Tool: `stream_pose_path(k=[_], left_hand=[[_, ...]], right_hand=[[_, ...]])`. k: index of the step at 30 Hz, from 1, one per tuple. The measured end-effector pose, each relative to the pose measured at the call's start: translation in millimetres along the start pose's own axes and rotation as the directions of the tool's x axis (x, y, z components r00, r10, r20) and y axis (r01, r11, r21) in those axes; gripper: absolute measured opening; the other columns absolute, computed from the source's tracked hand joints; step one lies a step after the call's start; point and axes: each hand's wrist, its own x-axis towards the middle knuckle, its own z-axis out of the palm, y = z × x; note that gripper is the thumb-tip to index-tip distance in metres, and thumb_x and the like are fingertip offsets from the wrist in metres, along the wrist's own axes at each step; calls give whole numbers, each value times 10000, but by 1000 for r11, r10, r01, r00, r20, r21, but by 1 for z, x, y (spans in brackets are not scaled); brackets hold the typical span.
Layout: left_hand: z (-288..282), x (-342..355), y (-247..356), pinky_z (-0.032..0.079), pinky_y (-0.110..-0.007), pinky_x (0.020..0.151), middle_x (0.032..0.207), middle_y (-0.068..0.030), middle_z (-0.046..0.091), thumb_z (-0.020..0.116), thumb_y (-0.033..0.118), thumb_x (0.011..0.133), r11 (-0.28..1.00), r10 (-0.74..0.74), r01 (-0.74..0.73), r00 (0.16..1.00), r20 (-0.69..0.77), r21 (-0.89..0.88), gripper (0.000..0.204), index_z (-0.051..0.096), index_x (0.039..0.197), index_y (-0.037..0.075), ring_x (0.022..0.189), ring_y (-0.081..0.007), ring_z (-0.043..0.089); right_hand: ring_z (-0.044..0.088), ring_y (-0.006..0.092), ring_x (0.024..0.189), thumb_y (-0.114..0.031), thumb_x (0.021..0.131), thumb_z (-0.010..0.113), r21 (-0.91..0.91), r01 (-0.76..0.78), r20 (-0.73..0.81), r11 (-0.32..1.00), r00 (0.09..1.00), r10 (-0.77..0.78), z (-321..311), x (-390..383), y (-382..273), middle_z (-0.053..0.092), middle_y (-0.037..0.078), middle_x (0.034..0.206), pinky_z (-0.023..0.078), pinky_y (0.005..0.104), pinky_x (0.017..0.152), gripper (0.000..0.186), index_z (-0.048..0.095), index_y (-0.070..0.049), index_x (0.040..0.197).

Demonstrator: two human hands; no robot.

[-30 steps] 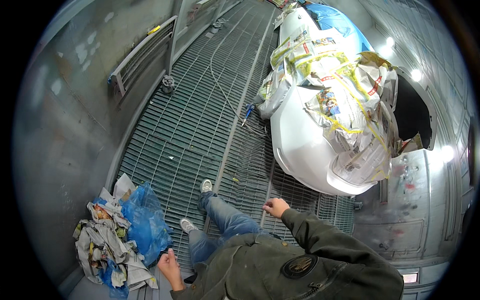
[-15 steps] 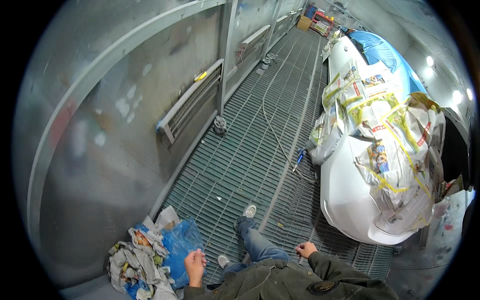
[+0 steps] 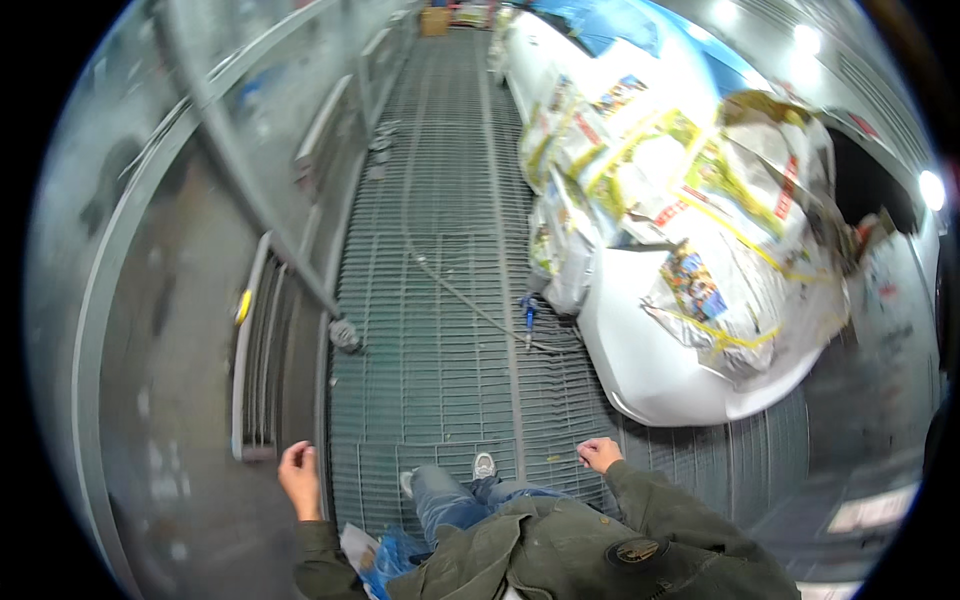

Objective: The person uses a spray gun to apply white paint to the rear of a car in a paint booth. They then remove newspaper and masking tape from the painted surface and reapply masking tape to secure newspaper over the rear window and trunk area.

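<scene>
My left hand (image 3: 299, 478) hangs at my side near the grey wall, fingers loosely curled, holding nothing. My right hand (image 3: 599, 453) is out to my right, loosely closed and empty, a short way from the white car body (image 3: 660, 370). The car is masked with newspaper and yellow tape (image 3: 700, 220). I stand on a metal floor grating (image 3: 440, 350), my shoes (image 3: 484, 466) and jeans below me.
A hose (image 3: 455, 290) runs along the grating to a blue spray tool (image 3: 528, 312) lying beside the car. A wall vent panel (image 3: 262, 360) is at left. Crumpled paper and blue plastic (image 3: 375, 560) lie by my feet.
The view has swung forward along the aisle. The pile of paper and blue plastic slid to the bottom edge. Both hands stay empty at my sides.
</scene>
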Motion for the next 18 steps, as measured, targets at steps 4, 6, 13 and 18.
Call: stream_pose_path(k=[4, 6, 13, 18], left_hand=[[-11, 144, -17, 497, -345, 879, 1044, -128, 681, 672, 94, 866, 959, 147, -137, 989, -25, 247, 303, 643, 1145, -20, 969, -236, 646], [-5, 226, -38, 466, -404, 953, 1149, -191, 646, 672, 94, 854, 870, 314, -285, 950, -5, 401, 364, 618, 1195, -22, 1069, -336, 615], [10, 420, -80, 385, -439, 1044, 1323, -238, 527, 628, 180, 894, 598, 331, -312, 935, 127, 738, 532, 462, 1362, -13, 1233, -398, 476], [41, 435, -69, 414, -455, 998, 1261, -229, 561, 618, 240, 923, 497, 176, -237, 970, 171, 835, 502, 496, 1342, -7, 1171, -393, 514]], right_hand=[[676, 127, 625, -201, 878, 652, 8, -153, -104, 988, 983, 153, 10, -11, 0, 725, 69, 750, 550, 286, 642, 218, 733, -15, 956], [665, 120, 614, -179, 887, 643, 63, -220, -161, 974, 961, 227, 20, -21, 14, 722, 71, 750, 540, 272, 623, 211, 729, -1, 959], [670, 137, 659, -183, 899, 630, 410, -407, -291, 816, 790, 540, 136, -66, -29, 717, 60, 767, 545, 305, 623, 205, 731, -20, 970], [681, 156, 715, -233, 900, 653, 353, -342, -186, 871, 886, 424, 240, -95, -82, 723, 78, 857, 556, 328, 673, 247, 720, -41, 1039]])
